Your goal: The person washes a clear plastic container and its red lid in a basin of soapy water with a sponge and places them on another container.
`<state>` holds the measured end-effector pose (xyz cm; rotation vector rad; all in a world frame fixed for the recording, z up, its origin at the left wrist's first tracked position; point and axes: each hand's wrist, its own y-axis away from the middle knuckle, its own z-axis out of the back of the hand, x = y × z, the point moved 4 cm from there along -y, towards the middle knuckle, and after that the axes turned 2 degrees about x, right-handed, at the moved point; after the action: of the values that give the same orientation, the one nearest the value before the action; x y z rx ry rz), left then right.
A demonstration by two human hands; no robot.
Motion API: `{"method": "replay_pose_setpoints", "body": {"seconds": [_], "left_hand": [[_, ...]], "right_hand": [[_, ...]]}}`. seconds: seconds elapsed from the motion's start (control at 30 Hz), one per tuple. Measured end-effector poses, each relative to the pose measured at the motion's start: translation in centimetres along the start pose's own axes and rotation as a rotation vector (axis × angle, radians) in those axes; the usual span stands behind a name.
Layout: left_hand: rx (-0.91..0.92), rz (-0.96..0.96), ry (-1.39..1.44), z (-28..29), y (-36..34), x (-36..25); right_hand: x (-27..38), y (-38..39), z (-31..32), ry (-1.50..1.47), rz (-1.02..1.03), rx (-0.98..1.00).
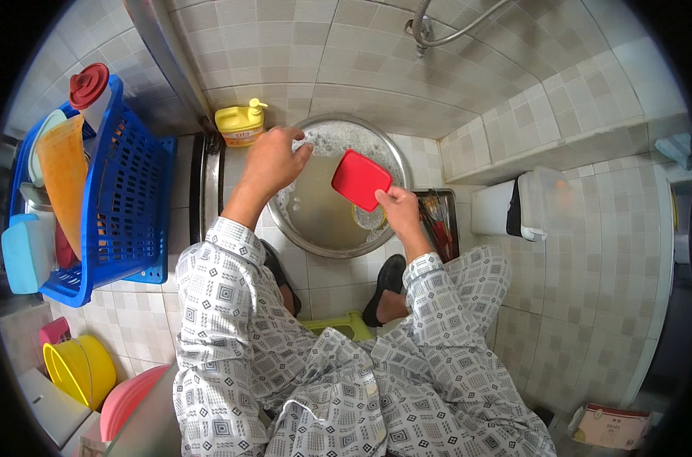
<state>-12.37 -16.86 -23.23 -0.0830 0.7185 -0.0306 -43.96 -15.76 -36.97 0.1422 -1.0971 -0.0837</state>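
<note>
A large round metal basin (283, 221) of cloudy, sudsy water stands on the floor in front of me. My right hand (399, 212) pinches a small red plastic lid (360, 180), rounded and square, by its near right corner, tilted above the water. Beside that hand, at the basin's near right side, lies a round greyish scrubber (369, 218) with a yellow edge, partly hidden by the lid. My left hand (273, 161) hovers over the basin's left rim, thumb and fingers apart, with nothing visible in it. A yellow pump bottle (241, 123) stands just beyond it.
A blue basket (125, 206) full of plastic containers stands at left. Right of the basin sits a tray (453, 199) of utensils, then a clear container (544, 204). A yellow bucket (79, 372) is at lower left. A green stool (350, 326) shows beneath me.
</note>
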Motion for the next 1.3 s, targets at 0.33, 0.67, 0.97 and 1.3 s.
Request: {"method": "replay_pose_setpoints", "body": {"seconds": [0.33, 0.67, 0.97, 1.3], "left_hand": [[0.073, 0.016, 0.17, -2.1, 0.5, -0.5], [0.316, 0.133, 0.266, -2.8, -0.3, -2.1], [-0.146, -0.341, -0.481, -4.2, -0.7, -2.8], [-0.047, -0.448, -0.408, -5.3, -1.1, -3.0]], "right_hand": [[3.3, 1.2, 0.4, -0.478, -0.09, 0.238], [4.2, 1.1, -1.0, -0.164, -0.144, 0.334], [1.6, 1.3, -1.3, 0.355, 0.037, 0.131], [1.5, 1.3, 0.5, 0.165, 0.042, -0.031]]}}
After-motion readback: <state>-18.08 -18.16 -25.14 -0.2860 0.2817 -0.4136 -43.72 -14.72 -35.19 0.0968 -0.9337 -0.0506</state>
